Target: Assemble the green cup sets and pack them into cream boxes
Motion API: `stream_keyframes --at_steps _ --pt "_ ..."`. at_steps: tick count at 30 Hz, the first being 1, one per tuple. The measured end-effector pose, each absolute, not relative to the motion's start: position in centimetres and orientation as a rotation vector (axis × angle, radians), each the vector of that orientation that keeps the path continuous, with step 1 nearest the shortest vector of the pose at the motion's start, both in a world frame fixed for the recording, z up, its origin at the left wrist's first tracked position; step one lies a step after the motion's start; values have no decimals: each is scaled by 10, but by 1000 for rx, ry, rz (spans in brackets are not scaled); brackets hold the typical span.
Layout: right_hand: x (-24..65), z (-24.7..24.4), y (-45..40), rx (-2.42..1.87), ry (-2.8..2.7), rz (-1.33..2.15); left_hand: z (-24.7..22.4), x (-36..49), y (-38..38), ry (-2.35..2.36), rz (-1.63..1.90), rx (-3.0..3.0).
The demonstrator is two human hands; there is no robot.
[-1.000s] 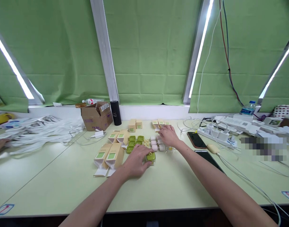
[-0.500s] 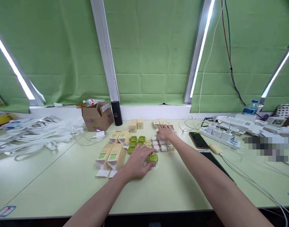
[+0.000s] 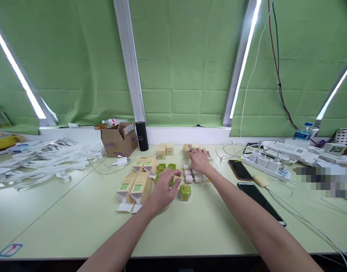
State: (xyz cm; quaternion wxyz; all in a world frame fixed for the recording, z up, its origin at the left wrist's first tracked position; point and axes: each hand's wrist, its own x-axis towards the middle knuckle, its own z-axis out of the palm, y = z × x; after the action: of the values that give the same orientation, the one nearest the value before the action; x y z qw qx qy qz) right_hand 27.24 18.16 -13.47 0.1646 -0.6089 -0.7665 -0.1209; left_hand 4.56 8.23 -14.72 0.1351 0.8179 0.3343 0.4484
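Note:
My left hand (image 3: 165, 187) hovers with thumb and fingers apart, holding nothing, just left of a small clear jar with a green lid (image 3: 185, 192). Behind that hand are several green lids or cups (image 3: 171, 166), partly covered by the fingers. My right hand (image 3: 200, 160) reaches over the back right of the group, at the small kraft boxes (image 3: 187, 147); its fingertips are bent down, and whether they hold anything is too small to tell. Pale pink and white pieces (image 3: 188, 178) sit in rows beneath and left of my right hand.
Open kraft boxes (image 3: 141, 189) stand left of my left hand. Farther back are a cardboard box (image 3: 118, 141) and a black cylinder (image 3: 141, 136). Two phones (image 3: 262, 200), a power strip (image 3: 264, 164) and cables lie right; white straps (image 3: 57, 160) pile left.
My left hand has let go of the green-lidded jar and moved slightly left and up. My right hand has shifted only slightly near the back boxes. The view has moved a little.

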Motion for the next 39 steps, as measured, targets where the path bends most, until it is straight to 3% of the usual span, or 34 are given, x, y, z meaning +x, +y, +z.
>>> stream_keyframes --at_steps 4,8,18,28,39 --pt "269 -132 149 -1604 -2086 -461 -147 46 87 1028 1365 2099" --pt "266 -131 108 -1141 -1981 -695 -144 45 91 1019 1337 1859" --pt "253 -145 48 -559 -2206 -810 -145 45 106 605 1407 1301" --pt "251 -156 51 -580 -2250 -631 -137 44 101 541 1389 1301" --pt "262 -155 59 -772 -1706 -361 -149 39 100 656 1558 1813"
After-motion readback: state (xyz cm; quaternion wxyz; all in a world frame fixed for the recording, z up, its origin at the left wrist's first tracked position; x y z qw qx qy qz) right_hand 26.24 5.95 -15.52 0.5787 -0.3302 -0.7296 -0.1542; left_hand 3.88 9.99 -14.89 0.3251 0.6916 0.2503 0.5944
